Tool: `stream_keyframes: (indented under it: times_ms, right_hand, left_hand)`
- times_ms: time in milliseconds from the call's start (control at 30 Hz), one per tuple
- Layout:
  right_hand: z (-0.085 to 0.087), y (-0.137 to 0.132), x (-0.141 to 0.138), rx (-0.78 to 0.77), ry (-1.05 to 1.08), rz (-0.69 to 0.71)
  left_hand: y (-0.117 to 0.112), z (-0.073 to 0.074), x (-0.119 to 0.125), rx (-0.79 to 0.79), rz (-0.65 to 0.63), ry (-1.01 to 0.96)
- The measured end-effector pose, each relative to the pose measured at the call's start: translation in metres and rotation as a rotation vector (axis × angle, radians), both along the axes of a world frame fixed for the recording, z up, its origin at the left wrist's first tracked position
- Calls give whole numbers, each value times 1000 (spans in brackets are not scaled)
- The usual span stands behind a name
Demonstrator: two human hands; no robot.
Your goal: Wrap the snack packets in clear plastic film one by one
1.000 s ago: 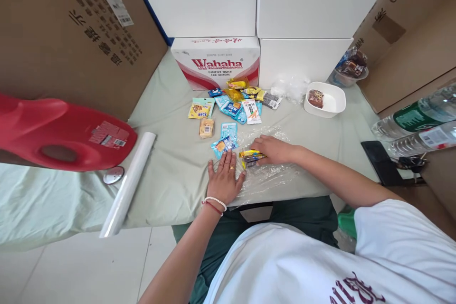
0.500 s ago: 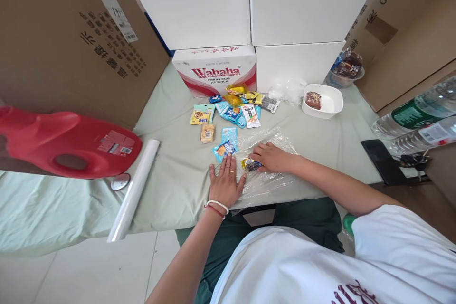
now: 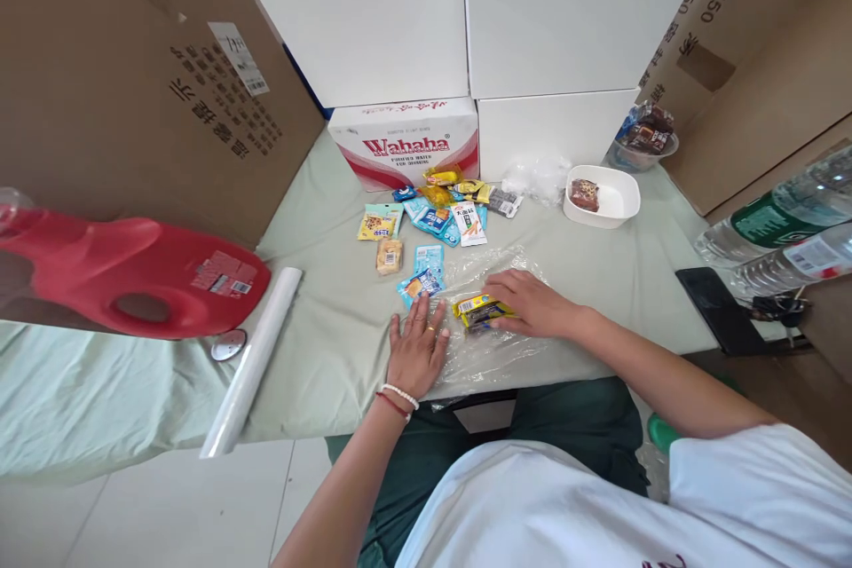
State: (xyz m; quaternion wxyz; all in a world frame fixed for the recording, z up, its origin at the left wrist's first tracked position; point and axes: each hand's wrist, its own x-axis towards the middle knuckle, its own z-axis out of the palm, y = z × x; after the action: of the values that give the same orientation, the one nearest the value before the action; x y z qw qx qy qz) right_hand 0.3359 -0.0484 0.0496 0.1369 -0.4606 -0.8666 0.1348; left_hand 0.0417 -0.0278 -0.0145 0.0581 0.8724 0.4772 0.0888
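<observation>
A sheet of clear plastic wrap [image 3: 512, 359] lies wrinkled on the cloth in front of me. On it rests a yellow and dark snack packet [image 3: 479, 311]. My right hand [image 3: 532, 302] is at the packet's right end, fingers apart, with the thumb on the near side and the fingers on the far side. My left hand [image 3: 416, 351] lies flat by the wrap's left edge, fingers spread and holding nothing. Just beyond its fingertips is a blue snack packet [image 3: 421, 286], with a light blue packet [image 3: 428, 259] behind it.
Several snack packets [image 3: 436, 217] lie before a Wahaba-style water carton [image 3: 406, 142]. A white tub [image 3: 619, 195] holds a brown snack. At left are a red jug [image 3: 166, 275] and a film roll [image 3: 253, 364]; at right, bottles [image 3: 778, 217] and a black phone [image 3: 719, 311].
My right hand has shifted right and opened off the yellow and dark packet, leaving more of it uncovered. My left hand has stayed nearly in place. The view has tilted slightly.
</observation>
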Motion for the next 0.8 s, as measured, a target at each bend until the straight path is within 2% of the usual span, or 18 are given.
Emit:
stream_keyframes:
  times_ms: [133,233,333,400,467,533,633,800]
  right_hand:
    - [-1,-49,25,-43,175,-23]
    - [-17,-86,35,-53,201,-72]
    - [-34,-106,34,-30,225,-161]
    - [-40,-107,31,-18,219,-185]
    - [-40,-101,27,-16,203,-173]
    - [-35,-91,24,-15,215,-145]
    - [-22,-75,25,-8,290,-100]
    - [-5,-47,28,-50,289,-68]
  left_hand:
    - [3,-8,-10,35,51,-116]
    - [3,-10,-19,122,43,-203]
    - [-4,-2,-27,199,-67,-206]
    - [-11,8,-32,164,-229,-178]
    - [-17,16,-39,49,-388,-154]
    - [-21,21,-47,-79,-465,-149]
    - [-23,20,-59,-180,-481,-184]
    - [-18,10,-59,-175,-424,-242]
